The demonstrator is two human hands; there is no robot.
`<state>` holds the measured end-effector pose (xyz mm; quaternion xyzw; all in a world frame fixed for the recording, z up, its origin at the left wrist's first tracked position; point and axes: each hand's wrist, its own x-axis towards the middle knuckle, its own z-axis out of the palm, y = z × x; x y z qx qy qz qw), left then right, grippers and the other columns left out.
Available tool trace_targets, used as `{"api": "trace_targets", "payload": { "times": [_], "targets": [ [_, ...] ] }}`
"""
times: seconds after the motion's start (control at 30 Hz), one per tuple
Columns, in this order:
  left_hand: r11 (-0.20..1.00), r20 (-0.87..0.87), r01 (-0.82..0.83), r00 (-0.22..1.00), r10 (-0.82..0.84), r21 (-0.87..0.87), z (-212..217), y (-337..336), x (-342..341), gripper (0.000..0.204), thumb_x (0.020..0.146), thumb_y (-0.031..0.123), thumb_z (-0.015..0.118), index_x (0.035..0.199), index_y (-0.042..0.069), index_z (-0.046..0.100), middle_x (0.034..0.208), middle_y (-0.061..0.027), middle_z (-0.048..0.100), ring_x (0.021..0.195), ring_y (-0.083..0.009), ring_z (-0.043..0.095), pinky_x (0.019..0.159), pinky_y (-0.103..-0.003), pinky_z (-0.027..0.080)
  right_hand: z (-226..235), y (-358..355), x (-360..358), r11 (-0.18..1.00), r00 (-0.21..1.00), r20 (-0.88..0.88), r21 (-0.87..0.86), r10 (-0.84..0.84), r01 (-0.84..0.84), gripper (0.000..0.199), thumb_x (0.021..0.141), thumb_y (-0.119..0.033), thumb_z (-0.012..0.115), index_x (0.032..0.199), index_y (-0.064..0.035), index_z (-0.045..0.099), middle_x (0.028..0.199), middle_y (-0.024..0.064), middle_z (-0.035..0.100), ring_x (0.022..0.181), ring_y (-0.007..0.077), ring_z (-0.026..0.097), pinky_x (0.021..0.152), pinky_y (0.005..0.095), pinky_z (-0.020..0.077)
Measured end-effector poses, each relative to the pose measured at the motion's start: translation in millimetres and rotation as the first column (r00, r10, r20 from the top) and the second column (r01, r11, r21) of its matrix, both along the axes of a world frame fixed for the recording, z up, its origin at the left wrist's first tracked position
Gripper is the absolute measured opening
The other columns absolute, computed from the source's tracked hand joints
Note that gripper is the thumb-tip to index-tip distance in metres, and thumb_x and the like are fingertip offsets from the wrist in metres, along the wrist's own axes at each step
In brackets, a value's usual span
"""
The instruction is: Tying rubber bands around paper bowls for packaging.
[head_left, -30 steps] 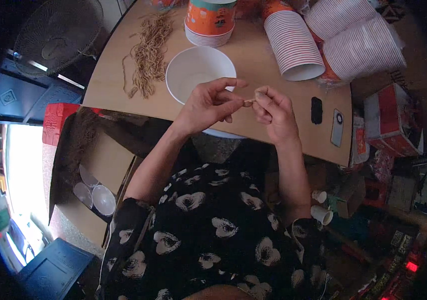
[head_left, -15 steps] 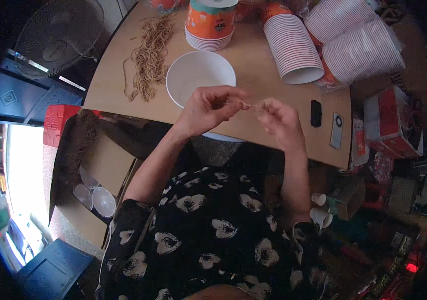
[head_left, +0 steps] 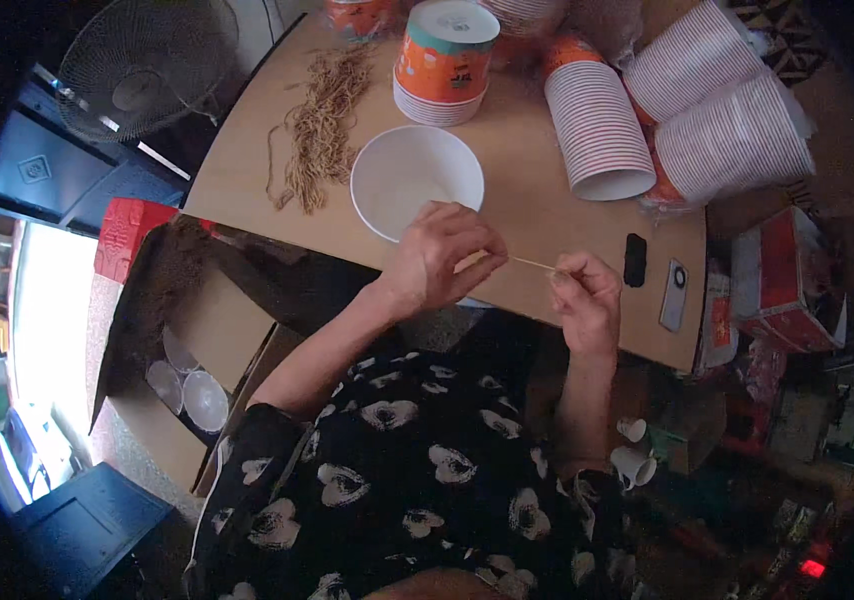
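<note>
Both my hands pinch one thin strand [head_left: 532,264], left hand [head_left: 442,262], right hand [head_left: 587,300], stretched crosswise along the tabletop's [head_left: 547,215] near edge

Bowl [head_left: 415,178] on table [head_left: 547,215]; strand pile [head_left: 319,125] left, cup stacks [head_left: 597,125] right.

I note a fan [head_left: 142,75] beyond the table's [head_left: 247,170] far left corner. Striped paper cup stacks [head_left: 597,125] lie on their sides at the right (three stacks). A red box [head_left: 782,280] sits right of the table; an open carton [head_left: 187,370] stands below left.
</note>
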<state>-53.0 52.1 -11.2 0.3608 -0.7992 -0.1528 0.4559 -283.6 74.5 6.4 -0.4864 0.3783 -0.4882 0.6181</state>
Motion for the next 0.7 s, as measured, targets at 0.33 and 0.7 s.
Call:
{"api": "trace_targets", "payload": {
  "times": [0.33,0.7],
  "targets": [
    [0.987,0.128,-0.145,0.980,0.153,-0.070,-19.3,-4.4,9.0,0.015,0.072,0.006,0.073,0.085,0.009,0.065,0.095,-0.0049,0.068,0.094,-0.0250,0.066,0.085,-0.040,0.048,5.2,12.4,-38.9,0.985,0.794,0.606,-0.160,0.043,0.069,0.023,0.081,-0.014,0.071,0.090,-0.0044,0.052,0.069,-0.0007,0.039,0.055,0.0096,0.034,0.048,0.0259,0.0266],
    [0.948,0.125,-0.225,0.972,0.201,0.227,-27.3,2.8,15.6,0.021,0.079,0.019,0.072,0.097,0.009,0.068,0.099,-0.0081,0.071,0.092,-0.0309,0.066,0.083,-0.042,0.050,29.3,-0.7,-39.4,0.949,0.671,0.714,-0.310,0.199,0.048,0.013,0.100,-0.017,0.054,0.092,-0.0083,0.048,0.069,-0.0032,0.034,0.056,0.0064,0.027,0.049,0.0245,0.0235]
  ]
}}
